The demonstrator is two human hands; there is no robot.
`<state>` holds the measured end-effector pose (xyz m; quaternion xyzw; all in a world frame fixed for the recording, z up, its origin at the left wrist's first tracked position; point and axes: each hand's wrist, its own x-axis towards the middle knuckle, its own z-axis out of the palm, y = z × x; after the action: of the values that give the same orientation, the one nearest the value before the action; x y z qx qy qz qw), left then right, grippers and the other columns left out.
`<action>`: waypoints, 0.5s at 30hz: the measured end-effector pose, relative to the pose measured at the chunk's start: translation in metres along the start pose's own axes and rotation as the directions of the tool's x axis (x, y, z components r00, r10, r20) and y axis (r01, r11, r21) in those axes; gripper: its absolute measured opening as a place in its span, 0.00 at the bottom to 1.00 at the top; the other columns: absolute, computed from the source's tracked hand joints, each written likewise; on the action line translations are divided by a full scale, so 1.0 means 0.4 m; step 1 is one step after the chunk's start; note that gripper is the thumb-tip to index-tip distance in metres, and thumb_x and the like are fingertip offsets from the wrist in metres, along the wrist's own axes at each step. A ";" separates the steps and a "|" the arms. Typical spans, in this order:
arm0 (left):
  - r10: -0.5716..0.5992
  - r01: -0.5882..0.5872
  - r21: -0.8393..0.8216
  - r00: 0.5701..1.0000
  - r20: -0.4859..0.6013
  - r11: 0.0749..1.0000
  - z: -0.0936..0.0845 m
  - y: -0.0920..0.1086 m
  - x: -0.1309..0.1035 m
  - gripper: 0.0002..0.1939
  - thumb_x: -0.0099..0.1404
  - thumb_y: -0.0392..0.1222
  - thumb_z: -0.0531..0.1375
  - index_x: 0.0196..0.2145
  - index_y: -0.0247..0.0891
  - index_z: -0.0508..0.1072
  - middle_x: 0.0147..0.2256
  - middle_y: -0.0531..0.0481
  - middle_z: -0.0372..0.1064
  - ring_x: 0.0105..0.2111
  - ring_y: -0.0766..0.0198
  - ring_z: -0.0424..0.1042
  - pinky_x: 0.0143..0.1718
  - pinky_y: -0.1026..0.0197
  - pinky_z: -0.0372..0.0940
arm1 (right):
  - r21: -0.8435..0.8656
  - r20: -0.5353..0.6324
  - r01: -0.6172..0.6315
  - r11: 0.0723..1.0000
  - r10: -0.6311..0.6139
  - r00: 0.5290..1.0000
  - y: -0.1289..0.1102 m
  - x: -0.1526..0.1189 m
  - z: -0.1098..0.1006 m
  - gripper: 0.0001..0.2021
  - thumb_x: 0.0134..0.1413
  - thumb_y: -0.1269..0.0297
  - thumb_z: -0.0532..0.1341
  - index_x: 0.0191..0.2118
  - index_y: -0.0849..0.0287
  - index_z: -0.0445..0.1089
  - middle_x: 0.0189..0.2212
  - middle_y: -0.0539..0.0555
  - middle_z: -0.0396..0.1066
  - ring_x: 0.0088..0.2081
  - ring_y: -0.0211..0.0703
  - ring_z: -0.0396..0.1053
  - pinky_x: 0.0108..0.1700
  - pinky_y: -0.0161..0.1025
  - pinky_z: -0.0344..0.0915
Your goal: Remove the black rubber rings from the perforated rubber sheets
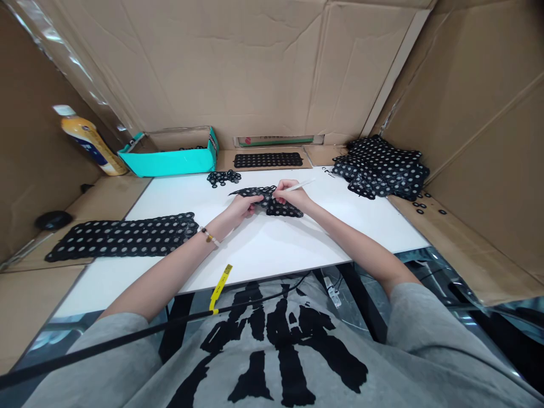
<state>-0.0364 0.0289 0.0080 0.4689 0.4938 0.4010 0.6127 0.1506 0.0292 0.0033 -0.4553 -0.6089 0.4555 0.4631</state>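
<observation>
A black sheet of joined rings [285, 209] lies partly folded on the white board, between my two hands. My left hand [241, 209] pinches its left part between thumb and fingers. In my right hand [292, 194] is a thin white pen-like tool [304, 184], held like a pencil, with its lower end at the sheet by my left fingertips. Just behind and to the left, a small pile of loose black rings [224, 178] sits on the white board [255, 249].
A long black ring sheet [123, 237] lies at the left, another [268, 160] at the back. Several more are heaped [382, 167] at the right, near loose rings [420, 205]. A turquoise box [170, 162], a yellow bottle [91, 141] and a black rounded object [53, 220] stand left. Cardboard walls [255, 68] surround the board.
</observation>
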 end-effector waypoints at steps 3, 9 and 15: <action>0.007 -0.007 0.006 0.999 0.034 1.000 0.004 -0.002 -0.003 0.13 0.49 0.37 0.69 0.22 0.35 0.66 0.17 0.56 0.58 0.16 0.73 0.54 0.16 0.66 0.44 | 0.018 -0.063 0.047 0.999 -0.046 0.997 0.003 -0.002 0.008 0.07 0.40 0.64 0.63 0.23 0.58 0.65 0.18 0.46 0.68 0.22 0.34 0.65 0.25 0.32 0.62; 0.012 -0.011 -0.037 0.999 0.045 0.999 0.003 -0.011 0.002 0.12 0.53 0.41 0.68 0.26 0.34 0.69 0.18 0.56 0.57 0.16 0.73 0.54 0.16 0.67 0.43 | 0.020 -0.069 0.052 0.998 -0.050 0.996 0.006 -0.013 0.021 0.08 0.41 0.61 0.63 0.25 0.58 0.65 0.19 0.47 0.68 0.23 0.35 0.66 0.27 0.33 0.63; -0.006 0.009 -0.055 0.999 0.048 0.998 0.004 -0.008 0.003 0.12 0.50 0.36 0.69 0.24 0.35 0.67 0.19 0.55 0.58 0.17 0.73 0.55 0.16 0.67 0.45 | -0.014 -0.045 0.049 0.999 -0.050 0.998 0.017 -0.018 0.026 0.08 0.42 0.60 0.63 0.27 0.58 0.66 0.21 0.46 0.69 0.24 0.36 0.67 0.28 0.34 0.64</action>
<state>-0.0344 0.0292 0.0047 0.4597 0.4695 0.4007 0.6385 0.1425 0.0221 -0.0060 -0.4532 -0.6122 0.4295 0.4851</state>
